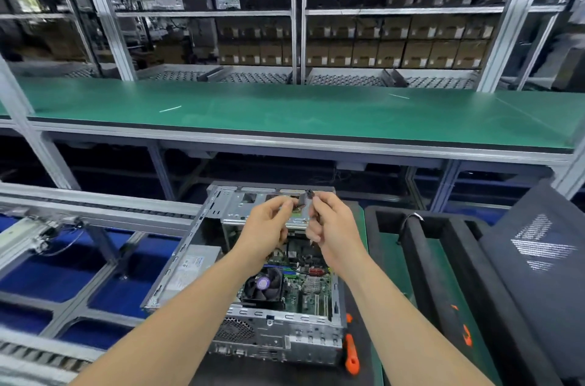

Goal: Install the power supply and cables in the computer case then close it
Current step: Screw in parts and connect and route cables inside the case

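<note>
1. The cable plug [306, 199] is held raised over the drive cage [240, 211], probably to line it up before connecting.
2. The left hand [269, 227] and right hand [332, 227] have their fingers clamped on it.
3. The power supply [190, 268] sits inside the open case [285, 338] on the worktop [361, 214].

a long green bench top [285, 113] runs across the middle on an aluminium frame [104, 12]. behind it, rows of brown cardboard boxes [395, 43] fill the shelves above roller tracks [253, 77]. a roller conveyor [95, 206] lies at left over a blue surface [38, 271]. a black foam tray [424, 259] sits at right.
</note>
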`<action>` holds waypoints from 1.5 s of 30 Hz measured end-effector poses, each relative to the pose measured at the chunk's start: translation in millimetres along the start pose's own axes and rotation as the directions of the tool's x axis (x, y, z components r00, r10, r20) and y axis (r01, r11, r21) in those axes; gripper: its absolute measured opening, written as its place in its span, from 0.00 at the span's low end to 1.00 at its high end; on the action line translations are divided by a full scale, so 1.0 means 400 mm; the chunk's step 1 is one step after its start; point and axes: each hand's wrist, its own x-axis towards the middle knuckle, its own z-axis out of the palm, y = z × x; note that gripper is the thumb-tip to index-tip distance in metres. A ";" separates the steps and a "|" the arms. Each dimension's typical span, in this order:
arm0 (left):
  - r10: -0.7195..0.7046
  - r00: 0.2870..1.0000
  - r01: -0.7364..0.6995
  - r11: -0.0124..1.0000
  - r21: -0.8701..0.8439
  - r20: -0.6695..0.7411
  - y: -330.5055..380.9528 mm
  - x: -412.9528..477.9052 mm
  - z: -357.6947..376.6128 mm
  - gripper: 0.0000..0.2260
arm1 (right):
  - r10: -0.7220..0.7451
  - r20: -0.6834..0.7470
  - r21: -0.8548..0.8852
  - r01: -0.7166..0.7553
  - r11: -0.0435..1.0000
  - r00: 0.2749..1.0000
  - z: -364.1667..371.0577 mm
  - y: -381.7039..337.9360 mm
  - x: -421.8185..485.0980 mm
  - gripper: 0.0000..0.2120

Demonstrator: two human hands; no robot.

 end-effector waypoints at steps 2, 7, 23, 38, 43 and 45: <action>-0.003 1.000 0.003 1.000 -0.015 -0.022 -0.001 -0.005 0.011 0.11 | 0.023 0.003 0.004 -0.023 1.000 1.000 -0.011 0.005 0.000 0.06; -0.045 0.997 0.037 0.992 -0.120 -0.058 0.005 -0.017 0.043 0.10 | 0.023 0.050 -0.095 -0.018 0.995 0.998 -0.013 0.024 -0.010 0.09; -0.066 0.976 0.153 0.888 -0.434 0.209 -0.008 -0.018 0.018 0.16 | 0.050 0.154 -0.108 -0.033 0.994 0.987 -0.008 -0.002 -0.005 0.12; -0.196 0.816 -0.052 0.912 -0.407 -0.544 -0.050 0.172 -0.206 0.16 | 0.005 -0.242 0.171 0.038 0.984 0.970 -0.054 -0.039 0.058 0.18; -0.305 0.727 -0.032 0.880 -0.474 -0.615 -0.076 0.229 -0.329 0.15 | 0.041 -0.472 0.051 -0.019 0.999 0.881 -0.085 -0.040 0.072 0.17; -0.271 0.757 -0.004 0.908 -0.418 -0.595 -0.084 0.236 -0.333 0.13 | 0.004 -0.516 -0.103 -0.067 0.992 0.856 -0.080 -0.026 0.072 0.17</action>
